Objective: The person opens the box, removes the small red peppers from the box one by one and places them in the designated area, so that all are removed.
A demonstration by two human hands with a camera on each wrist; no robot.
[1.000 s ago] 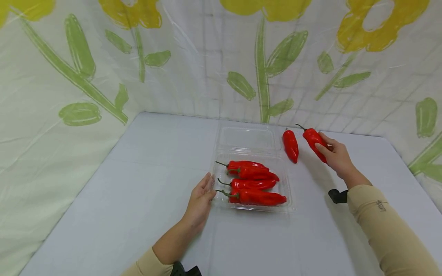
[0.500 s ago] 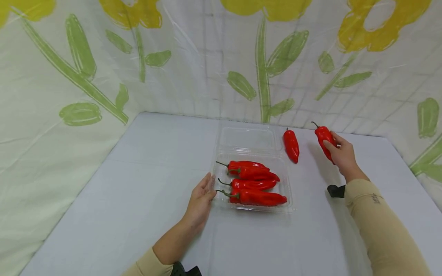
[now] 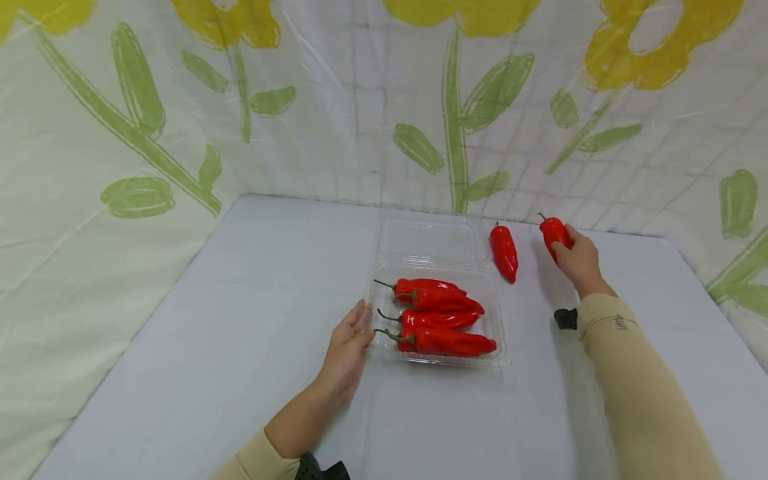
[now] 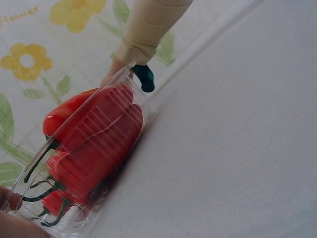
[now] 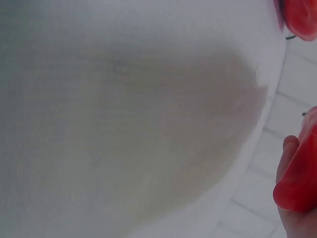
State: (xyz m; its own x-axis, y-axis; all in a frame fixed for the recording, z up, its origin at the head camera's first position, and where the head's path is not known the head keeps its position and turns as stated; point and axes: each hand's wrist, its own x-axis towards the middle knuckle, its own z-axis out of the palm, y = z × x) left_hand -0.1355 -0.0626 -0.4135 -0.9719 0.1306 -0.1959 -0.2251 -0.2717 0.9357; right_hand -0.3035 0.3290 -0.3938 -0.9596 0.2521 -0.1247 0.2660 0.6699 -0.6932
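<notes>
In the head view my right hand (image 3: pixel 579 261) grips a red pepper (image 3: pixel 555 235) with a short green stem, held above the far right of the table. The right wrist view shows that pepper (image 5: pixel 299 173) at its right edge, with fingers around it. My left hand (image 3: pixel 345 353) holds the left rim of a clear plastic clamshell container (image 3: pixel 501 333), thumb on the edge. Several red peppers lie side by side in the container, stems to the left; the nearest pepper (image 3: pixel 453 343) rests on top of another. In the left wrist view the container (image 4: pixel 133 79) appears close up.
Another red pepper (image 3: pixel 503 253) lies on the white table (image 3: pixel 270 320) behind and right of the container. The container's lid (image 3: pixel 429 240) is folded back flat toward the wall. A flower-printed curtain (image 3: pixel 336 120) hangs along the table's far edge.
My right hand moved right with the pepper, then back slightly left and farther from me. The left hand, the container and the pepper on the table stay in place.
</notes>
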